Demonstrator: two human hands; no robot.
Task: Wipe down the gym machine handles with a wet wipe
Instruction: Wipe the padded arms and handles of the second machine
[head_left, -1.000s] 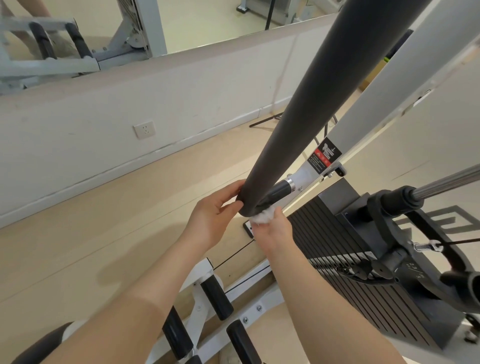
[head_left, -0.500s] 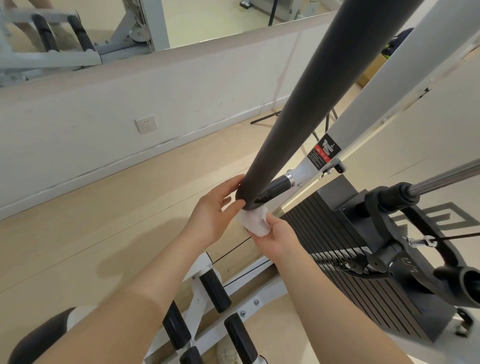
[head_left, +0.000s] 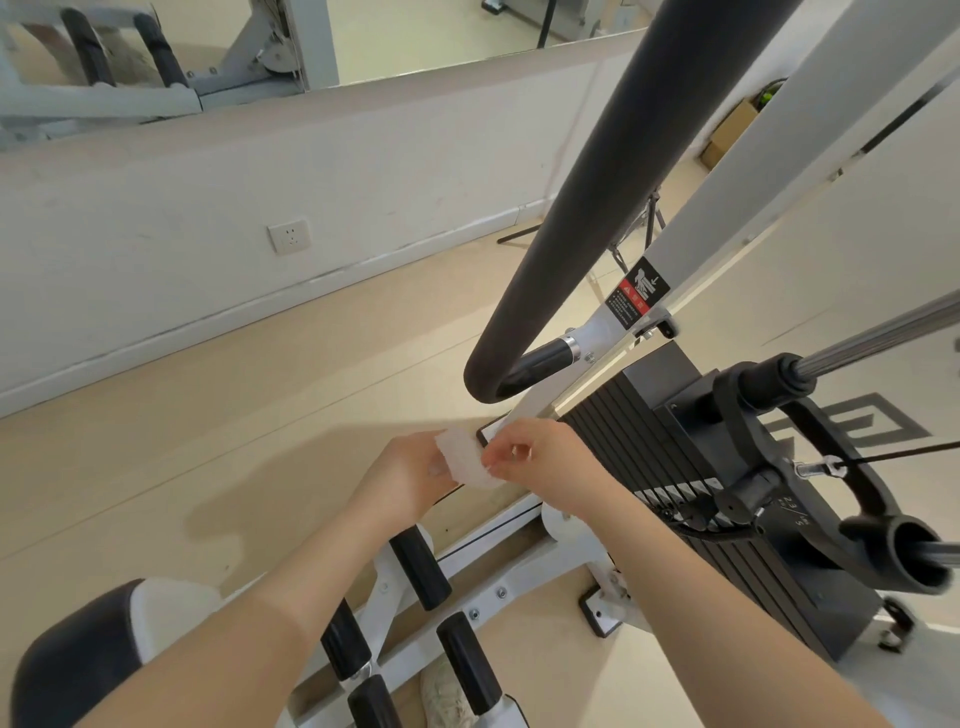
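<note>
A long dark grey foam-covered handle bar slants from top right down to its rounded end at centre. Below that end, both hands hold a small white wet wipe. My left hand grips the wipe's left side. My right hand pinches its right edge with curled fingers. Neither hand touches the bar; they sit a short way beneath its tip.
A black weight stack and a black cable attachment stand to the right. Black foam rollers on a white frame lie below the hands. A wall with a socket and a mirror runs along the left.
Both hands have dropped away from the bar's end, taking the wipe with them. The left hand, which was on the bar's tip, now holds the wipe together with the right.
</note>
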